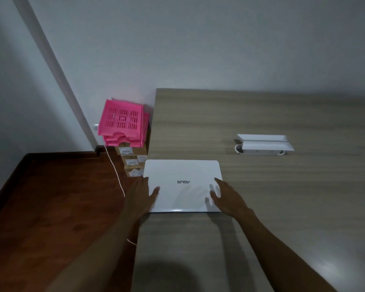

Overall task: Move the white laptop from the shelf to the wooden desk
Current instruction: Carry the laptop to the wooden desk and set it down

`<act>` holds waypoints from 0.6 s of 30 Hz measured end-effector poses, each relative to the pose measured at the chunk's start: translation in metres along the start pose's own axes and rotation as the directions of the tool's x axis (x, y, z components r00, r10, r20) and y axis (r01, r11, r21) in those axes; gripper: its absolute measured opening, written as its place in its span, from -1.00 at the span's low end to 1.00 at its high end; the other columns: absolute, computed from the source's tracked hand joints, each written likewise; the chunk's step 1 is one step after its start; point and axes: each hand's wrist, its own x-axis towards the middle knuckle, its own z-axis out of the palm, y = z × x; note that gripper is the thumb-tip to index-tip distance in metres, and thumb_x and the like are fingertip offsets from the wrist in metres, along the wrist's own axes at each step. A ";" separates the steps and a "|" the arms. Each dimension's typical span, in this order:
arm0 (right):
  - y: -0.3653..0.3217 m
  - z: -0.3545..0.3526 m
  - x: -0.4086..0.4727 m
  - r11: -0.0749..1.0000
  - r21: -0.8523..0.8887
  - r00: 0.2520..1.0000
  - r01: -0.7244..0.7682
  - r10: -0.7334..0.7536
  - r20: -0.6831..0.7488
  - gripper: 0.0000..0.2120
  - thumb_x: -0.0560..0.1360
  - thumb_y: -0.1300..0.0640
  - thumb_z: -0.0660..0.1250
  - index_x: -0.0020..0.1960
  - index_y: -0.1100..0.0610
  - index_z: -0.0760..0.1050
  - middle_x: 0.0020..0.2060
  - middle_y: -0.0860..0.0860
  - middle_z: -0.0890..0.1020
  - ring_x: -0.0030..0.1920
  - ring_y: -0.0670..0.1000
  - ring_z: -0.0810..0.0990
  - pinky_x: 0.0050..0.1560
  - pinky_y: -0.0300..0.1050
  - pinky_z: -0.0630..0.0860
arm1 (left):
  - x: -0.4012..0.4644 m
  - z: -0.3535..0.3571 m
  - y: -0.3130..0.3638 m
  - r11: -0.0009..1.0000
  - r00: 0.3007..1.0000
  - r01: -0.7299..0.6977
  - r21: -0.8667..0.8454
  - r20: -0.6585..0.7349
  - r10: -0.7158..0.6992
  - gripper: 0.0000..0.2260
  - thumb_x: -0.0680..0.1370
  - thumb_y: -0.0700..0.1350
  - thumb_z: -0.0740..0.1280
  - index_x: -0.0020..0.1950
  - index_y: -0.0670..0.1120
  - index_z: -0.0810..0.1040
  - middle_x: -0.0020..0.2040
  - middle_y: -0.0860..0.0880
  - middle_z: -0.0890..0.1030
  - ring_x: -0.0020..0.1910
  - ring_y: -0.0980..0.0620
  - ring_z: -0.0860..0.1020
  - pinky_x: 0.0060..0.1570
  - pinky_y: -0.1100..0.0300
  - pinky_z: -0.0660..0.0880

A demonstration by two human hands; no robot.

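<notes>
My left hand (142, 193) lies spread at the white ASUS laptop (182, 185)'s left edge, right hand (223, 197) spread flat on its lid. Laptop rests closed on the tabletop (261, 114), flush with its left edge; a nudge leftward could tip it off.

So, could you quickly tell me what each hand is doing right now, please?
Left hand: open, at the left edge of the laptop, thumb on its lid.
Right hand: open, fingers spread over the lid, gripping nothing.

We saw white laptop (182, 185), dark logo, frame centre; desk (261, 197) grey-brown, streaked grain; pink slotted trays (122, 123) centre left; reddish-brown floor (51, 207) lower left.
</notes>
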 end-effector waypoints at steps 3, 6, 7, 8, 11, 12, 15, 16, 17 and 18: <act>0.001 0.005 -0.032 1.000 -0.002 1.000 0.026 -0.026 -0.013 -0.41 0.62 -0.09 0.19 0.59 0.03 0.16 0.56 0.02 0.29 0.53 0.09 0.27 0.50 0.01 0.22 | -0.030 -0.003 0.008 0.999 0.999 -0.036 -0.022 -0.011 0.036 -0.35 0.55 0.26 0.13 0.38 -0.24 0.44 0.35 -0.20 0.53 0.38 -0.16 0.44 0.37 -0.05 0.39; 0.006 0.021 -0.072 0.997 -0.034 0.997 0.068 -0.069 -0.019 -0.44 0.63 -0.05 0.18 0.58 0.07 0.20 0.54 0.05 0.32 0.53 0.09 0.28 0.49 -0.02 0.21 | -0.077 0.007 0.006 0.999 1.000 -0.012 -0.038 0.009 0.012 -0.36 0.56 0.26 0.12 0.43 -0.19 0.41 0.44 -0.16 0.46 0.47 -0.12 0.35 0.45 -0.03 0.28; 0.009 0.028 -0.083 0.995 -0.056 0.996 0.087 -0.088 -0.026 -0.45 0.63 -0.03 0.18 0.57 0.10 0.22 0.53 0.08 0.33 0.53 0.11 0.28 0.49 -0.02 0.21 | -0.090 0.016 0.001 1.000 1.000 -0.008 -0.012 0.024 0.008 -0.35 0.57 0.28 0.07 0.44 -0.18 0.40 0.46 -0.14 0.43 0.49 -0.10 0.32 0.48 -0.01 0.24; 0.012 0.034 -0.092 0.988 -0.091 0.992 0.121 -0.124 -0.026 -0.46 0.63 -0.02 0.17 0.56 0.15 0.25 0.52 0.12 0.35 0.52 0.14 0.30 0.48 -0.01 0.22 | -0.102 0.029 -0.004 0.999 0.999 -0.019 0.028 0.048 0.017 -0.33 0.58 0.30 -0.01 0.45 -0.16 0.39 0.49 -0.12 0.40 0.51 -0.08 0.28 0.50 0.00 0.20; 0.027 0.057 -0.115 0.971 -0.149 0.980 0.189 -0.196 -0.037 -0.43 0.57 -0.09 0.09 0.41 0.26 0.44 0.35 0.24 0.52 0.37 0.27 0.48 0.35 0.12 0.43 | -0.141 0.058 -0.013 0.998 0.994 -0.001 0.059 0.107 -0.005 -0.28 0.57 0.34 -0.10 0.47 -0.13 0.39 0.55 -0.07 0.27 0.54 -0.04 0.21 0.51 0.04 0.15; 0.036 0.068 -0.121 0.973 -0.138 0.980 0.186 -0.194 -0.047 -0.38 0.54 -0.13 0.06 0.39 0.26 0.47 0.32 0.25 0.54 0.34 0.29 0.51 0.31 0.15 0.47 | -0.158 0.061 -0.011 0.999 0.995 0.010 0.047 0.099 -0.015 -0.31 0.57 0.33 -0.04 0.47 -0.12 0.38 0.54 -0.06 0.31 0.53 -0.04 0.23 0.51 0.04 0.17; 0.050 0.093 -0.140 0.979 -0.154 0.991 0.136 -0.137 0.008 -0.32 0.54 -0.18 -0.03 0.54 0.17 0.26 0.52 0.20 0.33 0.53 0.22 0.29 0.49 0.16 0.25 | -0.194 0.070 -0.004 0.999 0.995 -0.028 0.032 0.098 0.025 -0.32 0.56 0.32 0.01 0.50 -0.11 0.34 0.52 -0.11 0.34 0.54 -0.04 0.22 0.52 0.07 0.15; 0.056 0.100 -0.142 0.983 -0.146 0.993 0.115 -0.112 0.030 -0.34 0.58 -0.17 -0.03 0.59 0.12 0.16 0.58 0.14 0.21 0.58 0.18 0.15 0.54 0.15 0.11 | -0.200 0.074 -0.006 0.999 0.994 -0.039 0.038 0.099 0.035 -0.32 0.56 0.32 0.02 0.52 -0.10 0.30 0.55 -0.10 0.29 0.56 -0.03 0.17 0.53 0.09 0.10; 0.061 0.106 -0.143 0.985 -0.141 0.994 0.104 -0.099 0.041 -0.36 0.60 -0.17 0.00 0.62 0.08 0.08 0.61 0.10 0.12 0.61 0.14 0.05 0.57 0.13 0.00 | -0.204 0.078 -0.007 0.999 0.993 -0.032 0.023 0.118 0.029 -0.31 0.55 0.32 0.01 0.54 -0.08 0.25 0.57 -0.09 0.24 0.57 -0.02 0.12 0.54 0.12 0.04; 0.067 0.113 -0.142 0.985 -0.141 0.994 0.104 -0.100 0.032 -0.36 0.62 -0.17 0.01 0.63 0.04 0.03 0.62 0.07 0.05 0.62 0.13 -0.03 0.57 0.13 -0.07 | -0.206 0.083 -0.010 0.999 0.992 -0.042 0.019 0.117 0.039 -0.29 0.55 0.34 -0.03 0.56 -0.07 0.20 0.59 -0.08 0.19 0.59 0.00 0.06 0.54 0.17 -0.04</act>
